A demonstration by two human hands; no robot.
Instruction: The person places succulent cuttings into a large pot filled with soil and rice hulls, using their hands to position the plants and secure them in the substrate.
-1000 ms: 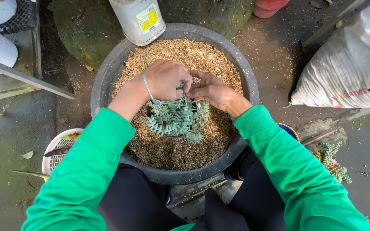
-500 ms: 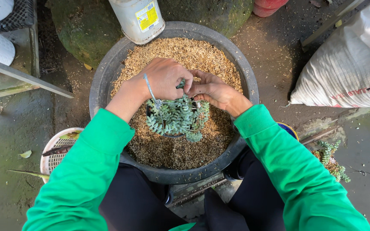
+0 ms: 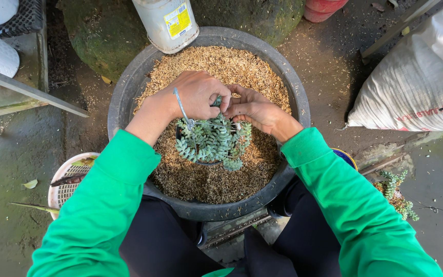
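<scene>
Pressing succulent into small pot at basin centre: your left hand and right hand curl fingers around stems. Plant seated; husk fill around it looks unfinished.

Single head view looks steeply down, close (perhaps slightly forward-tilted), onto the basin.
</scene>
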